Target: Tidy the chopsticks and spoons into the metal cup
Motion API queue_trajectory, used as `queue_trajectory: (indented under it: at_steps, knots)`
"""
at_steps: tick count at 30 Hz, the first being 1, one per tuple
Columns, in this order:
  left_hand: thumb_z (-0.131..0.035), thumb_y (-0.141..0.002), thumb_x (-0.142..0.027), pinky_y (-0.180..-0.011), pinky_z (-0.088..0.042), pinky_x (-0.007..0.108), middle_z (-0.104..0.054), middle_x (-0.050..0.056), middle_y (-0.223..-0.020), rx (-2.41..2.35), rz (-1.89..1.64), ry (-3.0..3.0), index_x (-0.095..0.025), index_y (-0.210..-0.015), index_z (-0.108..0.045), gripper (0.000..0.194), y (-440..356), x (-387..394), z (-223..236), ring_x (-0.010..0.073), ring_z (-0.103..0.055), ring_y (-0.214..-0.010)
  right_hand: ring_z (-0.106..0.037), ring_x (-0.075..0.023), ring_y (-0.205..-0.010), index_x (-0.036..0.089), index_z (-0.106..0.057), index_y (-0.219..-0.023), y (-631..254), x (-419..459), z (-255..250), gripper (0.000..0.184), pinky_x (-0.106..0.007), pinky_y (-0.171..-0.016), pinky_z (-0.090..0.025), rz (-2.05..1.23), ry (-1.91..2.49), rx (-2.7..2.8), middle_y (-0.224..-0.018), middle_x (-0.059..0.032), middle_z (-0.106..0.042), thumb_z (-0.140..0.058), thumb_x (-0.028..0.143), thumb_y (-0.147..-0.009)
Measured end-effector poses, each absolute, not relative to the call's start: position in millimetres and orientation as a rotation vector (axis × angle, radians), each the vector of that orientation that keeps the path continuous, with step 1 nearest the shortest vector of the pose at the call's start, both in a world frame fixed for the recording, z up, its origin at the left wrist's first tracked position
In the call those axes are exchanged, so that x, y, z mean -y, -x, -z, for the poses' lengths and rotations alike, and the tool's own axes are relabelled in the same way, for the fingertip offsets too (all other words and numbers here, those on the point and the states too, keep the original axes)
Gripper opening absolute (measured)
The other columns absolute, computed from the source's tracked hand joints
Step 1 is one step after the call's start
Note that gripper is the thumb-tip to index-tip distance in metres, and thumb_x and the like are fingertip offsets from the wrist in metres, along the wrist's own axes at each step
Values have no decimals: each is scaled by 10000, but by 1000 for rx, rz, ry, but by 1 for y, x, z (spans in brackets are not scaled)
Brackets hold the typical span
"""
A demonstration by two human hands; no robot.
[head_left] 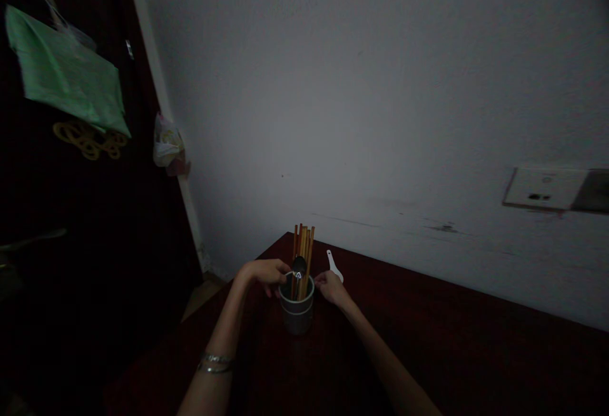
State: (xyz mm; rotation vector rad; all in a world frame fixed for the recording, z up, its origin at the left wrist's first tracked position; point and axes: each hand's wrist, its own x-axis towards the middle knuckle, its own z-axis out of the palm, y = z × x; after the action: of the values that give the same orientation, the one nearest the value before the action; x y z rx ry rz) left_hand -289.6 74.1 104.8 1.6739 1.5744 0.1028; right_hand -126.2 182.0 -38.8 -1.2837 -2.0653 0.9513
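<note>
1. While both hands flank the grey container point(297, 322), it stands upright on the dark red table point(404, 321), near the corner by the wall point(380, 99).
2. Left hand point(270, 273): at the container's left rim, fingers bent, neither spread flat nor fisted. Looks like contact; can't tell if it grips, fingertips partly hidden.
3. Right hand point(330, 286): just beside the right rim, fingertips drawn together. Too dim to tell if anything is pinched or if it touches the rim.
4. Hands on opposite sides probably steady the container; tall contents likely make it top-heavy.
5. Chopsticks point(306, 252) stand in the container, well above the rim, leaning slightly; the wall of the container props them.
6. Dark shiny spoon point(299, 266) is in there too, bowl up, in front of the chopsticks, so presumably handle down.
7. White spoon point(335, 267) lies on the table outside the container, just beyond the right hand, bowl end nearer the hand.
8. Bracelets point(216, 364) on the left forearm, clear of the container.
</note>
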Motion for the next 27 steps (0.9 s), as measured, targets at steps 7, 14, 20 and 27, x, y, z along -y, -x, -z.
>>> queue_trajectory:
  at_steps: [7, 14, 20, 27]
  knots:
    - [-477, -669, -227, -542, -460, 239, -619, 49, -808, -1577, -108, -1695, -158, -971, -587, 329, 292, -74, -105, 155, -571, -690, -621, -160, -797, 142, -671, -811, 126, -182, 45, 191, -213, -637, -416, -852, 1295, 2130, -858, -84, -681, -512, 201, -723]
    - [-515, -704, -311, -634, -448, 252, -630, 73, -935, -1581, -307, -1802, -137, -1013, -593, 363, 303, -67, -115, 168, -573, -789, -615, -158, -815, 141, -651, -864, 122, -172, 35, 207, -201, -646, -403, -791, 1309, 2193, -885, -80, -676, -487, 184, -746]
    - [-566, -707, -355, -689, -426, 257, -657, 74, -874, -1557, -690, -1975, -113, -965, -619, 358, 295, -67, -127, 162, -577, -775, -599, -185, -901, 146, -638, -894, 120, -161, 24, 223, -221, -692, -383, -655, 1287, 2301, -934, -108, -661, -453, 149, -770]
    - [-561, -711, -301, -624, -424, 238, -657, 53, -762, -1579, -884, -1996, -112, -826, -647, 236, 281, -77, -120, 141, -570, -687, -578, -181, -924, 137, -631, -857, 123, -150, 15, 223, -226, -721, -379, -587, 1297, 2397, -949, -129, -634, -415, 129, -803]
